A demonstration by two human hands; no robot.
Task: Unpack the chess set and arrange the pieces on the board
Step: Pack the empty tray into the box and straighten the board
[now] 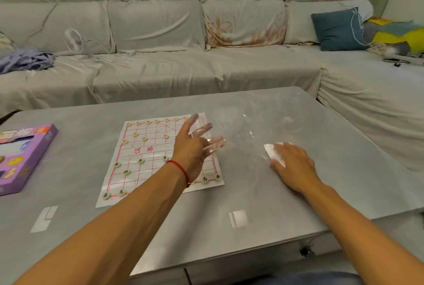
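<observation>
A long grey-covered sofa (160, 32) runs along the wall and turns the corner on the right, with a teal cushion (337, 28), a small white fan (74, 41) and a heap of bluish cloth (25, 58) lying on it. In front of it stands the grey counter (252, 204). The paper chess board (158, 160) lies flat on the counter, a little left of the middle, printed with red lines. Round pale pieces (140, 161) sit on it: a row with red characters along the far edge, others with dark characters along the near edge and in between. At the left edge of the counter rests the purple box (25, 158), well apart from the board. The left hand (191, 147) hovers over the board's right side, fingers spread; a clear plastic film (229, 137) seems to wrap them and trail rightward, but blur hides whether they grip it. The right hand (296, 165) lies palm-down right of the board, fingers curled over a small white piece of paper (271, 151) pressed to the counter. A red string bracelet (181, 170) circles the left wrist.
</observation>
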